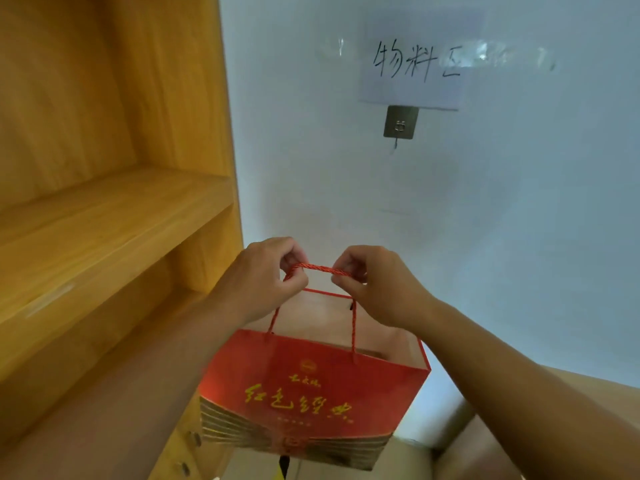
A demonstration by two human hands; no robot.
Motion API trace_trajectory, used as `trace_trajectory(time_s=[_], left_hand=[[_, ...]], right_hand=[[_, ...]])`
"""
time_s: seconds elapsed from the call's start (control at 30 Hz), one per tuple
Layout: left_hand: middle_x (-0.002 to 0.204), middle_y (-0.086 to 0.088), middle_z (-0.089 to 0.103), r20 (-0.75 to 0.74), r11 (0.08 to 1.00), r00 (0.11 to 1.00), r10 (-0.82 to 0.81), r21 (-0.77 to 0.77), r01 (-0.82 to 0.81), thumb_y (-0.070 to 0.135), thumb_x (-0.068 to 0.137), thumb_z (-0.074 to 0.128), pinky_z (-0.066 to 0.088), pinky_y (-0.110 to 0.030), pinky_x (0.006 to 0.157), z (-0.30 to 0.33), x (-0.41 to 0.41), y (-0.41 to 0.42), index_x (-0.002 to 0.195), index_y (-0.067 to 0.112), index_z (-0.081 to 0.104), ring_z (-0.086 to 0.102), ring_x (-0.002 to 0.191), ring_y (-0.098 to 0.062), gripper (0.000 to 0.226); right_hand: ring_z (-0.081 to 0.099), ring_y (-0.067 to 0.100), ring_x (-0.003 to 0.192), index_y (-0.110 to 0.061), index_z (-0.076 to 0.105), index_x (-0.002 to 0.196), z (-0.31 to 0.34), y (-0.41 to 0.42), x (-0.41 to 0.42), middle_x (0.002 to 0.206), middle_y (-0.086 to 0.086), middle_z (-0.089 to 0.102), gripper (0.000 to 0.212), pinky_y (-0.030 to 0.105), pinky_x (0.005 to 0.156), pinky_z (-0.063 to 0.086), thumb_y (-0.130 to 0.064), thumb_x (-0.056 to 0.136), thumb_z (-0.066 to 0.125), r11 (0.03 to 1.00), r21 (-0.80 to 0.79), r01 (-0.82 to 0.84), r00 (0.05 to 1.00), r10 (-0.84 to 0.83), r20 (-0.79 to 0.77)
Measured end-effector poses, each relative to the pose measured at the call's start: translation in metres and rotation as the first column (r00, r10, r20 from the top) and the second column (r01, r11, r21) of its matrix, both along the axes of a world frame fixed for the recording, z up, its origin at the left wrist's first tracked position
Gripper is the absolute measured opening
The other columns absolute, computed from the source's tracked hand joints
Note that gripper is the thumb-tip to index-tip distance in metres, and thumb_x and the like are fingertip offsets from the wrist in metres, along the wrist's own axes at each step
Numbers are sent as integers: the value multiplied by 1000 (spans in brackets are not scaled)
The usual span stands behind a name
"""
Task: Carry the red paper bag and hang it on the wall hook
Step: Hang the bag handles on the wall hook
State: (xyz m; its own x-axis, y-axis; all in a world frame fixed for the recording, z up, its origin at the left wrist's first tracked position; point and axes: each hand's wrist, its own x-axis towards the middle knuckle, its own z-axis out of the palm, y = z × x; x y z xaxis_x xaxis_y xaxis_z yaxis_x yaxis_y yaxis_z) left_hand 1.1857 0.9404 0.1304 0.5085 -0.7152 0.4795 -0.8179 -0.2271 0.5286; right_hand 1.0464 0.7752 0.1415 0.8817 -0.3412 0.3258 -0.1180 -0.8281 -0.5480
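The red paper bag (311, 393) with gold lettering hangs in the air at the lower middle, its mouth open upward. Its red rope handles (320, 269) are pinched together at the top. My left hand (263, 278) grips the handles' left end and my right hand (377, 285) grips the right end, a short stretch of rope taut between them. The metal wall hook (400, 123), a small square plate, sits on the white wall well above and a little right of my hands, with nothing on it.
A wooden shelf unit (114, 209) fills the left side, its edge close to my left arm. A paper sign (415, 64) with handwritten characters is taped just above the hook. A brown surface (588, 389) shows at the lower right.
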Motion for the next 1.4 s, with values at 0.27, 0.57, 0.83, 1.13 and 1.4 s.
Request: trace_trajectory(time_s=[0.27,0.57,0.83,1.13,1.4], left_hand=[[86,9,79,-130,990,984,-119,-90,108,16,85,80,56,-14,78,29,8,-42,96,26,79,73,87,-5,14],[85,9,80,-191,986,974,-124,-132,100,22,81,85,56,-26,87,66,22,-107,92,24,81,74,85,-3,13],[82,8,78,-180,972,959,-220,-129,199,24,78,86,62,-30,77,83,70,-158,90,24,81,74,82,-9,13],[79,-7,80,-326,926,870,-369,-203,317,18,77,87,59,-18,68,123,148,-218,91,21,81,77,74,-17,15],[72,-6,78,-449,923,806,-386,-188,337,15,75,89,59,-19,60,141,182,-275,91,16,81,74,66,-14,18]], right_hand=[[72,20,67,-14,76,88,23,-46,-15,74,3,76,15,30,63,62,-20,81,88,975,195,110,970,-148,193],[75,17,69,-13,78,90,55,-103,-6,75,1,76,8,18,63,59,-19,88,82,968,213,131,941,-189,279],[73,19,71,-16,78,91,70,-148,31,77,-2,75,7,17,63,60,-19,87,83,962,205,178,921,-237,311],[75,34,78,-14,78,89,117,-196,91,85,8,79,16,47,77,66,-12,79,89,931,312,189,920,-279,276],[71,22,62,-9,79,83,130,-245,126,83,13,79,13,33,67,64,-11,77,90,915,295,276,884,-362,296]])
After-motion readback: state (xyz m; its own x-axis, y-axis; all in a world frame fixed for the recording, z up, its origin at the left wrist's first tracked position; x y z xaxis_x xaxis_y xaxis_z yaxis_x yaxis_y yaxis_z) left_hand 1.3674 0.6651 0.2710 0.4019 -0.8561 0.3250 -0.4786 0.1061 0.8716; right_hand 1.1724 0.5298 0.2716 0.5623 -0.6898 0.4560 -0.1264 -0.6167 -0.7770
